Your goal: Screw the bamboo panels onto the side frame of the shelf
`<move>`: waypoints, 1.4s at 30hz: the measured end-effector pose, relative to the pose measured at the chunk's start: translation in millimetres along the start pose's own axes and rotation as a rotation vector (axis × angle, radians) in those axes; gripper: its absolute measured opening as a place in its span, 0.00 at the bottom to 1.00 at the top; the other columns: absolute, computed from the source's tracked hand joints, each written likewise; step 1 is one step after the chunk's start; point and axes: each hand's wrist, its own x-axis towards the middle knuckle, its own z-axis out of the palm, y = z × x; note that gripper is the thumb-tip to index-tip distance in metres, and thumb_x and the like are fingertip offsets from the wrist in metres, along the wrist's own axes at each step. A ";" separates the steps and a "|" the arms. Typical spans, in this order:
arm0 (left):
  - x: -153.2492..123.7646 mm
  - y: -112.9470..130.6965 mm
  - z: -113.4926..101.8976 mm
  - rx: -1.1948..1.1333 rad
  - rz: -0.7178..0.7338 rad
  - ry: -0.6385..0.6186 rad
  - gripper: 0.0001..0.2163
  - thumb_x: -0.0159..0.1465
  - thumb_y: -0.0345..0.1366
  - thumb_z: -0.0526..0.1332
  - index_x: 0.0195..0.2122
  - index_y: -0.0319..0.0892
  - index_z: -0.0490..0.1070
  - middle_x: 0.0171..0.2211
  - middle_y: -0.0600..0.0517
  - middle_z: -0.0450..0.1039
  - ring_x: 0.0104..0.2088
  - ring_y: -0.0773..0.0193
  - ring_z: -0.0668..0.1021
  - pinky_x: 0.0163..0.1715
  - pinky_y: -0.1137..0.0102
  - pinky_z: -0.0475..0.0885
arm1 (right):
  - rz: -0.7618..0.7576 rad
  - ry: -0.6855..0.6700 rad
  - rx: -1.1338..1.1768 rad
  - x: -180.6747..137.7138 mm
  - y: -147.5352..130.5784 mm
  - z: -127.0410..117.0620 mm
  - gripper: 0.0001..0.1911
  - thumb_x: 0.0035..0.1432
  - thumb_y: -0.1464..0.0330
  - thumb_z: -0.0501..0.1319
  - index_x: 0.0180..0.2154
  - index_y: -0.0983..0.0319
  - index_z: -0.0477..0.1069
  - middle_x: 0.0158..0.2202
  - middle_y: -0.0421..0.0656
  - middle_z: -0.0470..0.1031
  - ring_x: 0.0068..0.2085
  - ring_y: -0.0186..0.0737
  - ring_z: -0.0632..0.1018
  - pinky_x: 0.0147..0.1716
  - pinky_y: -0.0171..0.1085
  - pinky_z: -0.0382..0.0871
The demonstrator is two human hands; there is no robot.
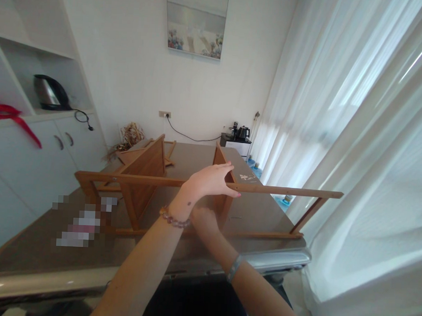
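Observation:
A brown wooden shelf frame (282,191) lies on its side on the table, with long rails and cross boards. My left hand (213,179), with a beaded bracelet at its wrist, reaches over the upper rail. Its fingers and thumb grip the rail where an upright shelf board (225,203) meets it. Lower down, beside that board and between the two rails, is my right hand (204,220), wearing a pale band. It looks curled and slightly blurred; its fingertips are hidden. Another wooden board (146,162) stands within the frame to the left.
The brown table (193,159) has a shiny metal front edge (276,261). Further wooden pieces (169,154) lie at its back left, near dried plant stems (131,135). White cabinets with a kettle (51,93) are left; sheer curtains (326,88) hang right.

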 end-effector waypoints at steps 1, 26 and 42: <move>-0.3 1.0 -0.8 0.002 0.001 -0.003 0.46 0.52 0.61 0.60 0.65 0.38 0.53 0.67 0.44 0.48 0.64 0.53 0.61 0.61 0.64 0.57 | 0.012 0.021 0.029 -3.8 0.1 -2.2 0.14 0.66 0.71 0.48 0.42 0.67 0.71 0.35 0.54 0.78 0.38 0.44 0.80 0.35 0.37 0.72; 1.1 0.7 -1.1 0.049 -0.006 -0.016 0.46 0.52 0.63 0.58 0.65 0.40 0.53 0.67 0.46 0.50 0.65 0.54 0.59 0.63 0.65 0.54 | 0.080 1.314 0.906 -89.8 67.3 -56.8 0.04 0.54 0.68 0.65 0.30 0.60 0.73 0.28 0.39 0.74 0.30 0.32 0.74 0.32 0.34 0.68; 2.5 -0.8 -6.3 0.111 -0.046 -0.043 0.38 0.51 0.63 0.59 0.61 0.52 0.59 0.59 0.55 0.66 0.57 0.52 0.70 0.56 0.64 0.65 | 0.109 1.338 1.153 -84.5 41.0 -43.1 0.05 0.59 0.67 0.61 0.39 0.58 0.73 0.37 0.39 0.78 0.38 0.35 0.79 0.39 0.37 0.76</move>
